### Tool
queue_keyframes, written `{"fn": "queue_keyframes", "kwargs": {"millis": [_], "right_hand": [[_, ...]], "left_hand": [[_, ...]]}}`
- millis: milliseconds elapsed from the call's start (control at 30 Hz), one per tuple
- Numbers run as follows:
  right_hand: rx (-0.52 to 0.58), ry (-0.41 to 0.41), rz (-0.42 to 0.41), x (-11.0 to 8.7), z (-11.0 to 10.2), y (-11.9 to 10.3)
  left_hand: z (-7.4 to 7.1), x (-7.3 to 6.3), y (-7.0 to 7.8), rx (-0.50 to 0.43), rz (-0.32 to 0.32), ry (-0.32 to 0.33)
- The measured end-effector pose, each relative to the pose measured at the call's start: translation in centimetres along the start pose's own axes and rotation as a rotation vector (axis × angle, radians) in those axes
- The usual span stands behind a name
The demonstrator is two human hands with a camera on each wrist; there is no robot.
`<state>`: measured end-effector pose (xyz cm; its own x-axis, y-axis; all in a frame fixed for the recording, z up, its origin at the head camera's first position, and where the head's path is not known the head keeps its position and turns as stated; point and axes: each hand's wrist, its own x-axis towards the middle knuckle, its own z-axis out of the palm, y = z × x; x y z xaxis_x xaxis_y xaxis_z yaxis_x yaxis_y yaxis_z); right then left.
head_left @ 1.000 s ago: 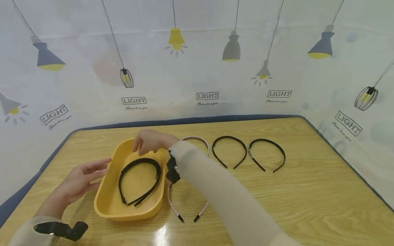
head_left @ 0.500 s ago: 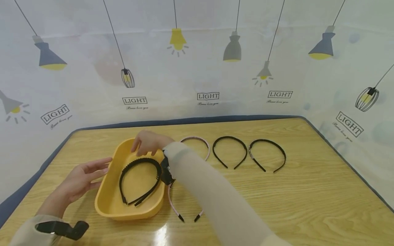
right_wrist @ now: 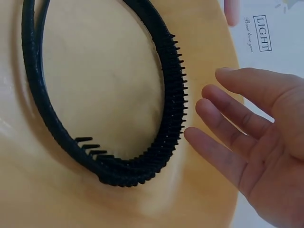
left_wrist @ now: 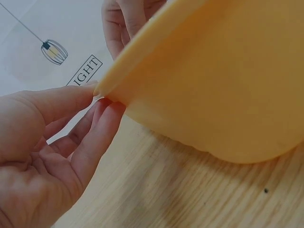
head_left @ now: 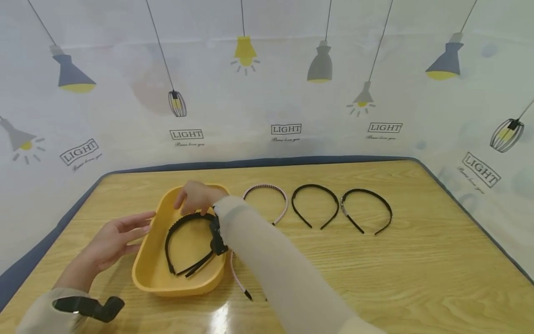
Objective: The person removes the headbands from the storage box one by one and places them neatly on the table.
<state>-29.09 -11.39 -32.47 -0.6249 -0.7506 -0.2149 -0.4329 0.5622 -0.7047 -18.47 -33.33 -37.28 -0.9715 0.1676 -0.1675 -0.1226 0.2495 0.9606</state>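
Observation:
Two black headbands with comb teeth lie stacked in a yellow plastic tray; in the right wrist view the toothed black headband [right_wrist: 171, 90] shows clearly. My left hand [head_left: 114, 239] is at the left side of the yellow tray [head_left: 143, 278]. In the left wrist view its thumb and fingers pinch the tray's lip, thumb above, fingertips below. My right hand [head_left: 196, 197] hovers over the far part of the tray, beside the headbands' toothed curve. Its fingers [right_wrist: 213, 147] are spread, relaxed and hold nothing. My right wrist and sleeve hide part of the headbands in the head view.
Right of the tray, a pink headband [head_left: 285, 202] lies at the back. Another pink headband [head_left: 238, 278] sits nearer, mostly under my right sleeve. Farther right are a plain black headband [head_left: 314, 186] and a black headband with a decorated side [head_left: 367, 191]. A printed cloth [head_left: 267, 93] backs the table.
My right hand has shifted slightly nearer over the tray, its wrist now covering more of the headbands. My left hand keeps its place. The head view has panned slightly.

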Motion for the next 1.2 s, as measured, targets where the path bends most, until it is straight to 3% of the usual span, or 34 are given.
{"fn": "queue_keyframes", "kwargs": {"millis": [333, 767, 1000, 1200], "right_hand": [[0.057, 0.073, 0.039, 0.7, 0.6, 1.1], [0.026, 0.108, 0.032, 1.0, 0.6, 1.7], [0.089, 0.127, 0.078, 0.6, 0.8, 1.7], [0.079, 0.115, 0.114, 0.7, 1.1, 1.8]], "left_hand": [[0.2, 0.2, 0.1, 0.015, 0.003, 0.007], [0.3, 0.2, 0.4, 0.016, 0.004, 0.001], [0.2, 0.1, 0.3, 0.018, 0.006, 0.006], [0.1, 0.0, 0.1, 0.031, -0.004, 0.011]]}}
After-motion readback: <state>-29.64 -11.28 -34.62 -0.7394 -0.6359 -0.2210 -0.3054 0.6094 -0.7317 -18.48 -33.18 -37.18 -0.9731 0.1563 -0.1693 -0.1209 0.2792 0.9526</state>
